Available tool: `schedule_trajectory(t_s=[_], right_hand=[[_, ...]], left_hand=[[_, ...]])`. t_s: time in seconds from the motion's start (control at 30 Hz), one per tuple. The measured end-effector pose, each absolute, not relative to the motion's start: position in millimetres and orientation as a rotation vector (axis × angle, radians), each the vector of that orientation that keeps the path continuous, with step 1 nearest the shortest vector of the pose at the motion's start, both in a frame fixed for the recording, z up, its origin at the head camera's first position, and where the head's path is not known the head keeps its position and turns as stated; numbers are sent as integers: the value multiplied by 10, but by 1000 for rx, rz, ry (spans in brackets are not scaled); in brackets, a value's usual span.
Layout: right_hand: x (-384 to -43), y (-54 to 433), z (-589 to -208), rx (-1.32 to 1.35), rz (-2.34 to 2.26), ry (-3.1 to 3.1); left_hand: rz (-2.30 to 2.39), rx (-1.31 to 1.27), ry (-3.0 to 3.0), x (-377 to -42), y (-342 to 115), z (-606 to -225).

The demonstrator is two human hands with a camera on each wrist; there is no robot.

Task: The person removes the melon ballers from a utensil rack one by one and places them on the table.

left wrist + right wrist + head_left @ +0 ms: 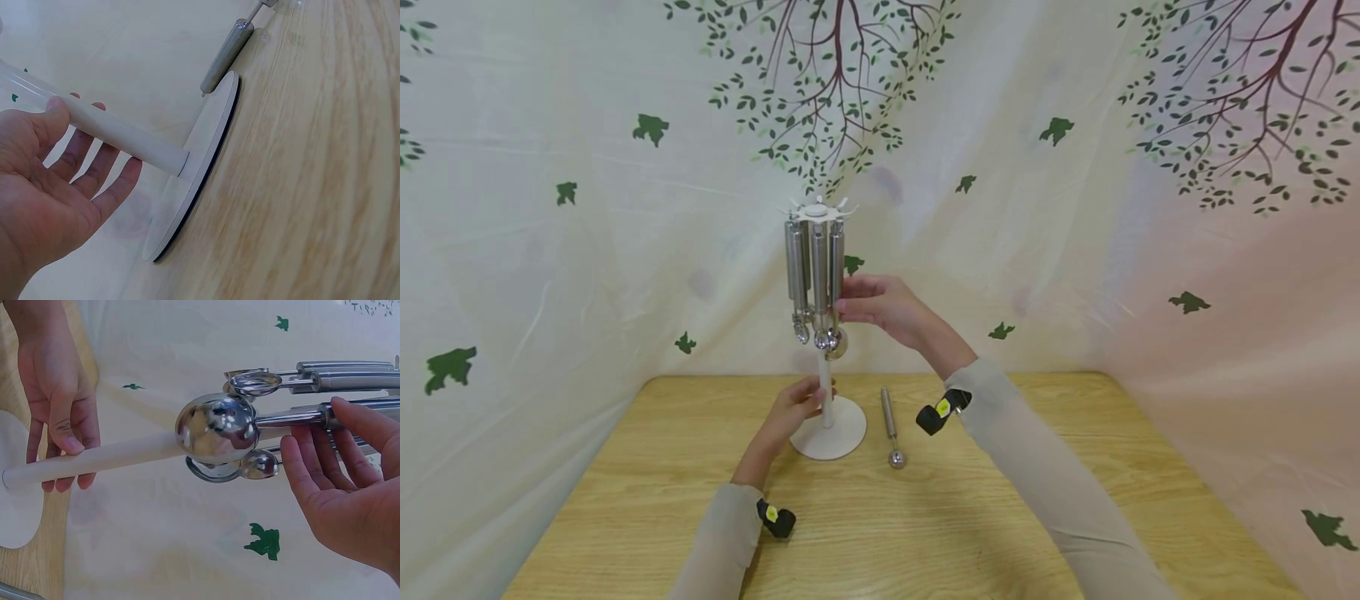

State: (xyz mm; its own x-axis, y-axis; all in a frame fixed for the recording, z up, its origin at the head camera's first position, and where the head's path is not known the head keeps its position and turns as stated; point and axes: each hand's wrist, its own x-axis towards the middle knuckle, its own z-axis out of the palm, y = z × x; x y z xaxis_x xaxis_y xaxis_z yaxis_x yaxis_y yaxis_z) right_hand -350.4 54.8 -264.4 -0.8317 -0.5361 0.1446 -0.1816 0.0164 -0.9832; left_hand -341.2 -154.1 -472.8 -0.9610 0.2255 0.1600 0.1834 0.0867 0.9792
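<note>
A white stand (842, 444) with a round base rises from the table, and several steel utensils (818, 271) hang from its hooked top, bowls down. Around the lower part of its pole (125, 134) curl the thumb and fingers of my left hand (792, 410). Higher up, my right hand (887, 307) holds the handle of one hanging scoop between thumb and fingers. That scoop (215, 428) has a large, shiny round bowl. Smaller spoon-like bowls (256, 383) hang beside it in the right wrist view.
Right of the base, a loose steel scoop (889, 421) lies on the wooden table (647, 500), its round bowl toward me. A pale cloth (925, 225) printed with branches and leaves hangs behind and at both sides of the table.
</note>
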Motion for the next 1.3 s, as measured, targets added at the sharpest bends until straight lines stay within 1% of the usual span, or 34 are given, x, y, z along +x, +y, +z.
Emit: schedule_trajectory(t_s=[0.37,0.7,1.03,1.3], right_hand=[[-3448,558,-2582,-743,-1896,2038],[-3395,590,-2542,-676,-1917,2076],[-3368,724,-2494,-734,-1948,2054],[-3389,875,-2578,-734,-1964,2066]], left_hand=[[2035,416,2301,-3414,-1546,-4717],[2035,406,2305,-3386,-1540,-4701],[2032,407,2292,-3389,-1540,-4707],[2032,392,2309,-3408,-1538,-4717]])
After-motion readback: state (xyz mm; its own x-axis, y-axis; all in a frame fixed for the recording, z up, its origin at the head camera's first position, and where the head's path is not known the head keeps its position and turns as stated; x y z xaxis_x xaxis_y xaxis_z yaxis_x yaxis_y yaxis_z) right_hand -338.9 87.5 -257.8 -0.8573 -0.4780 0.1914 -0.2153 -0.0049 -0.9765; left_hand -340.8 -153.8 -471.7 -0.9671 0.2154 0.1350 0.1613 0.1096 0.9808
